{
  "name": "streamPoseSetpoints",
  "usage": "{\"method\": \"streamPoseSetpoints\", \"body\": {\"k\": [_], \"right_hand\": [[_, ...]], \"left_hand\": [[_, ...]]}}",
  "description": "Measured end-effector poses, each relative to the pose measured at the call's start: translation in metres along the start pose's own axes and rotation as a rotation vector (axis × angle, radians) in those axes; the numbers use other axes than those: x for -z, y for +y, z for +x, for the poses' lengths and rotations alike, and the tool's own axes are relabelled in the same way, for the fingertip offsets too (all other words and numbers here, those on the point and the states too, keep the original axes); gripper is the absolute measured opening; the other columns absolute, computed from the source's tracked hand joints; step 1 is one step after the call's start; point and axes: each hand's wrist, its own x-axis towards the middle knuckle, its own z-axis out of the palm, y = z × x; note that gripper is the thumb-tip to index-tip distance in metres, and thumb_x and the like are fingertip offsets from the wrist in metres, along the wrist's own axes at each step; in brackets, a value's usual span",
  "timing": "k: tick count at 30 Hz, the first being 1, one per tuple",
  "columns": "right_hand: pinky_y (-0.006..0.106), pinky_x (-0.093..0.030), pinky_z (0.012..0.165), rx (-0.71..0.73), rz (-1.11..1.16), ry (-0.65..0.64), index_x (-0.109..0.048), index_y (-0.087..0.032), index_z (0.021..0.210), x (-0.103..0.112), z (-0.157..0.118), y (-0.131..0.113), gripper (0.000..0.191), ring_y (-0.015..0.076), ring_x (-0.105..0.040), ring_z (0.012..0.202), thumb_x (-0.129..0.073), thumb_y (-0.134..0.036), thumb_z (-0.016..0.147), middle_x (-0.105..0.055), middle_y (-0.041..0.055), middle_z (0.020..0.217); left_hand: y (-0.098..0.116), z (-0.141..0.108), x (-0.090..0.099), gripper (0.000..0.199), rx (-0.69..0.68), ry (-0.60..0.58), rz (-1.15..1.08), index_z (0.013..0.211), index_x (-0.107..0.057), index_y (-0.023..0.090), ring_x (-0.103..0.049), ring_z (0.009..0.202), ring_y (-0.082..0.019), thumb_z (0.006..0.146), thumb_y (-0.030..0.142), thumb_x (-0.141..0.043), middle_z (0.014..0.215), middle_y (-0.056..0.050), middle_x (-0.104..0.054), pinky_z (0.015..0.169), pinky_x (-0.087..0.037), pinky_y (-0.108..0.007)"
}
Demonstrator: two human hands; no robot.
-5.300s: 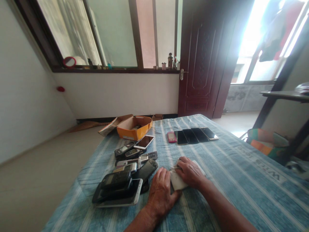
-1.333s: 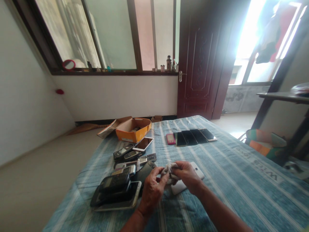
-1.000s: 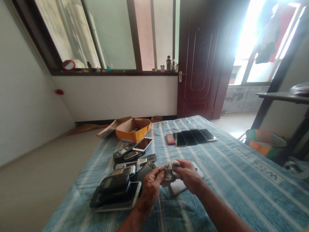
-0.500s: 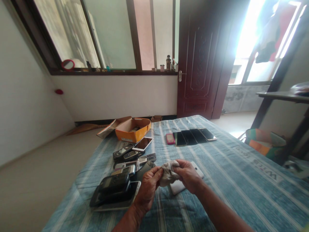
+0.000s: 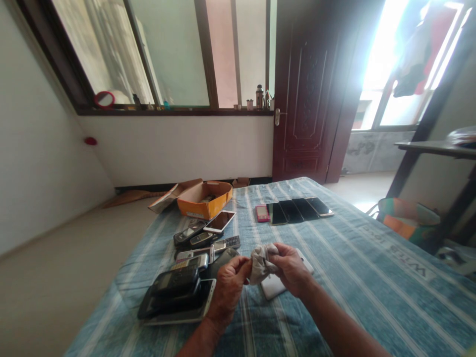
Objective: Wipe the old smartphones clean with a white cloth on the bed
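Observation:
Between my two hands a crumpled light grey cloth [image 5: 261, 265] is bunched above the bed. My right hand [image 5: 292, 270] pinches it from the right. My left hand [image 5: 228, 282] is closed, thumb against fingers, its tips at the cloth's left edge; a tiny dark bit shows under them, but what they hold is hidden. Below the right hand lies a white phone [image 5: 273, 288], partly covered. Left of my left hand, a black device [image 5: 174, 285] rests on a tablet [image 5: 186, 317]. Several old keypad phones, among them a slim one [image 5: 226, 243], lie beyond.
An open orange cardboard box [image 5: 197, 210] stands at the back left, a white phone [image 5: 220, 221] before it. Farther right, dark smartphones [image 5: 293, 212] lie in a row beside a pink-edged item [image 5: 262, 213]. Striped blue fabric [image 5: 357, 297] covers the bed. A dark red door [image 5: 308, 99] is behind.
The cloth has shifted slightly right and been bunched differently. My left fingers have drawn back to its left edge. The phones and the box have not moved.

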Motion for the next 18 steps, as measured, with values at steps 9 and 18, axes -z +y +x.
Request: {"method": "streamPoseSetpoints", "body": {"k": [9,18], "right_hand": [[0.022,-0.034,0.052,0.035,-0.078,-0.015,-0.067,-0.014,0.075,-0.003,-0.001,0.0,0.029,0.0081,-0.047,0.054,-0.082,-0.033,0.058,-0.058,-0.0021,0.063],[0.025,-0.041,0.058,0.069,-0.211,-0.018,-0.067,-0.013,0.073,-0.002,0.0,0.006,0.023,0.012,-0.054,0.06,-0.077,-0.032,0.064,-0.062,-0.0002,0.066]], "left_hand": [[0.007,-0.003,-0.002,0.032,-0.036,0.11,0.001,0.068,-0.065,0.016,-0.051,0.051,-0.013,0.06,0.045,-0.078,0.056,0.002,-0.06,0.05,-0.038,-0.022],[-0.004,-0.001,0.0,0.034,-0.082,0.099,0.073,0.081,-0.072,0.018,-0.056,0.062,-0.017,0.076,0.05,-0.063,0.07,-0.002,-0.066,0.057,-0.046,-0.024]]}}
